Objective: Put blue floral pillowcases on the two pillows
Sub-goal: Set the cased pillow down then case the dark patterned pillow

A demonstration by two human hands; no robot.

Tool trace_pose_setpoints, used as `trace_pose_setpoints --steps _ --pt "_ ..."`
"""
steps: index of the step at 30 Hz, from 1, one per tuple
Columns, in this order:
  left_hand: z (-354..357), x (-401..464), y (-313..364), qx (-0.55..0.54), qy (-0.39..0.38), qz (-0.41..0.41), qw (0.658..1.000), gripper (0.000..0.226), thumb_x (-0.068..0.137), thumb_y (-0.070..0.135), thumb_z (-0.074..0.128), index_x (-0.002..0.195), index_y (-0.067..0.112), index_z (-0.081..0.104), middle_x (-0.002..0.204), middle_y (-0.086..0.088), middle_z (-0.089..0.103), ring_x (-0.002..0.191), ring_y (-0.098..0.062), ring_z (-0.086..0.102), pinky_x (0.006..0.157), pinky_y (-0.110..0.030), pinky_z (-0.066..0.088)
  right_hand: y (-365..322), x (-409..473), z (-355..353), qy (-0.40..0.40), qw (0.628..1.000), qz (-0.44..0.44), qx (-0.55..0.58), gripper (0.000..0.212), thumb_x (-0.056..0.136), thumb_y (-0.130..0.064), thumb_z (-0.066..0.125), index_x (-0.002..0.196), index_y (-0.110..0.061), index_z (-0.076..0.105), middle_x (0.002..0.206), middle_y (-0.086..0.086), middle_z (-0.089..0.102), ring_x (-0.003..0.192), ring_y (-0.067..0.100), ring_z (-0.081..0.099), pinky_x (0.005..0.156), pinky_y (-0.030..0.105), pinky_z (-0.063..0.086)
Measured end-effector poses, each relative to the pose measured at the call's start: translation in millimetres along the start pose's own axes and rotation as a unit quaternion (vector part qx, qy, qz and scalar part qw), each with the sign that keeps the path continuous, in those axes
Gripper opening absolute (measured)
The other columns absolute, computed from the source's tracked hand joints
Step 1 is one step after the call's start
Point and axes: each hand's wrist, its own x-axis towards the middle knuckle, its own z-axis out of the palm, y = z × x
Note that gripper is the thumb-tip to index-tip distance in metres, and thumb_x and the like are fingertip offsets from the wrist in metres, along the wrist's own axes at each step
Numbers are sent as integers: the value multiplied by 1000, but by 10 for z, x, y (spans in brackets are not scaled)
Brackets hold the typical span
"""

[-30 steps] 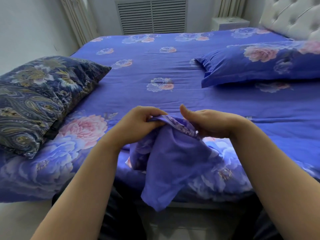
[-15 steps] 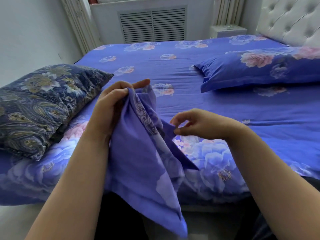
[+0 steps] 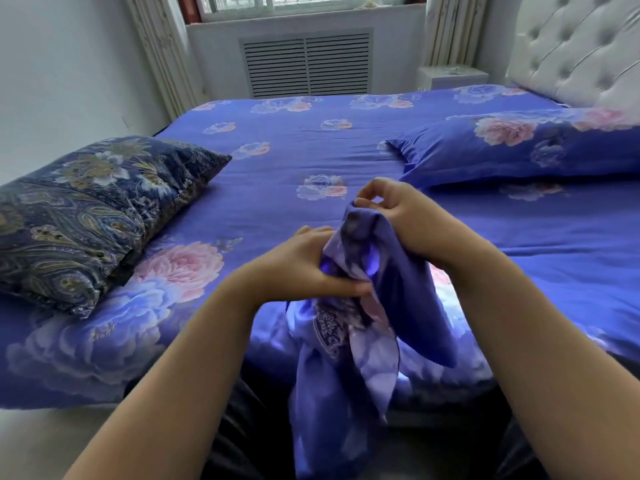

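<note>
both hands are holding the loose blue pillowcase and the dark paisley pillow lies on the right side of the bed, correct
Not quite. The head view shows the dark paisley pillow on the left side of the bed. Both the left hand and right hand do hold the loose blue pillowcase.

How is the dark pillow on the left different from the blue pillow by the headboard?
The dark pillow wears a navy cover with gold paisley; the blue pillow has a bright blue cover with pink flowers, matching the bedsheet. The dark pillow lies near the bed's edge; the blue pillow lies by the headboard. Both lie flat.
</note>
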Motion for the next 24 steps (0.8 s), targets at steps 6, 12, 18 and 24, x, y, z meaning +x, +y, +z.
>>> trace_pose_setpoints --steps 6,12,18,24 --pt "-20 18 230 36 294 -84 952 24 74 35 48 71 15 60 57 2 52 59 -15 47 56 -30 33 -173 -94 -176 12 990 28 -136 32 88 -49 56 84 -18 56 71 -7 56 61 4 47 63 28 36" --pt "-213 -50 223 7 209 -139 968 20 95 16 50 84 21 67 83 -9 65 77 -23 59 62 -26 43 -293 -340 -472 -229 935 33 -270 28 77 -45 72 77 -18 65 65 -11 60 62 3 51 64 25 45" --pt "13 -172 448 -395 -27 -43 917 63 79 64 56 128 24 50 119 5 64 110 -12 60 90 -35 52 -307 -389 -371 -139 984 22 113 12 89 -6 61 88 -14 70 85 2 69 80 11 61 83 33 50" --pt "-129 -240 397 -89 50 -86 991 8 75 9 71 76 10 63 63 5 55 61 -4 49 57 -17 42 -599 -677 -467 -185 945 46 267 9 79 -12 62 74 -10 69 62 5 62 51 11 58 49 18 47"
